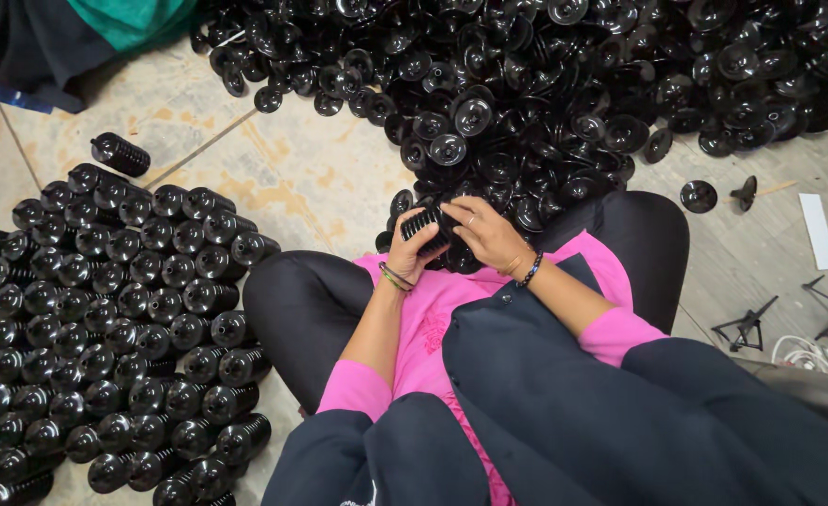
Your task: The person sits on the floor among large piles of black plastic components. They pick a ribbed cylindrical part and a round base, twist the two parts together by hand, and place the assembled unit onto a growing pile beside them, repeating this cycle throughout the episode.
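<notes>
Both forearms bent inward over the lap. Left hand (406, 253) cups a ribbed black stack of discs (430, 228), fingers wrapped round it; right hand (485, 236) curls over the stack's far end, fingertips pressing on it. Just beyond the hands: a big heap of loose black discs (545, 84) on the floor (311, 169). Left of the left hand: rows of finished black stacks (114, 328). Right: small black stands (746, 326).
</notes>
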`<state>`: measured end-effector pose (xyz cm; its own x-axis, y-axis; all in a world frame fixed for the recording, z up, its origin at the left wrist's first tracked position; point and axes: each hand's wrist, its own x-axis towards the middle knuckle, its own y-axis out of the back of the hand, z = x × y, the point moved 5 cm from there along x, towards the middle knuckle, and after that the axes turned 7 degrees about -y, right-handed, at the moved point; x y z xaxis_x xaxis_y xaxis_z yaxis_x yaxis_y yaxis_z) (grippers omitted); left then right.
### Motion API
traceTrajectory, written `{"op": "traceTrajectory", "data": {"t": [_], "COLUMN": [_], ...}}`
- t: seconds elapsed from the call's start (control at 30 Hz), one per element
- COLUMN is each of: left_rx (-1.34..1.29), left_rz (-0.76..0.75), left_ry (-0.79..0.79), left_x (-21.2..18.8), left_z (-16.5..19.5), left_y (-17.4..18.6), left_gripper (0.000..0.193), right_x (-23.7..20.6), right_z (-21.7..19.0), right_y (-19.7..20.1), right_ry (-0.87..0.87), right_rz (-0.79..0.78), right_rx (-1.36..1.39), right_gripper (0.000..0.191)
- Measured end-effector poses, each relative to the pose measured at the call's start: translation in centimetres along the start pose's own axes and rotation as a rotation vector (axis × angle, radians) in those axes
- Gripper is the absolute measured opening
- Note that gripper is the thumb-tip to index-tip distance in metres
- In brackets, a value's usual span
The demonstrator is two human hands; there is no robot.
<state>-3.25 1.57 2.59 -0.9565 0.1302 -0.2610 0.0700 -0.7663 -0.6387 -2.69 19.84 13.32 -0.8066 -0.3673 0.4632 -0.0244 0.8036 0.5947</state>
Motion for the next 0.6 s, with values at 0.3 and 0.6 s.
{"op": "traceTrajectory", "data": {"t": [0.3, 0.6], "left_rx": [0.411, 0.059], "left_rz": [-0.123, 0.128], "left_ry": [-0.124, -0.148], "left_x": [-0.3, 0.3], "left_z": [-1.2, -0.5], "left_y": [-0.5, 0.0], "left_gripper": [0.063, 0.051], "right_x": [-3.9, 3.3], "right_z": [10.9, 9.3], "right_y": [-4.1, 1.1], "right_ry": [-0.831, -0.316], "right_rz": [-0.251, 0.094], "right_rx": [0.909, -0.197], "right_gripper": [0.027, 0.034]}}
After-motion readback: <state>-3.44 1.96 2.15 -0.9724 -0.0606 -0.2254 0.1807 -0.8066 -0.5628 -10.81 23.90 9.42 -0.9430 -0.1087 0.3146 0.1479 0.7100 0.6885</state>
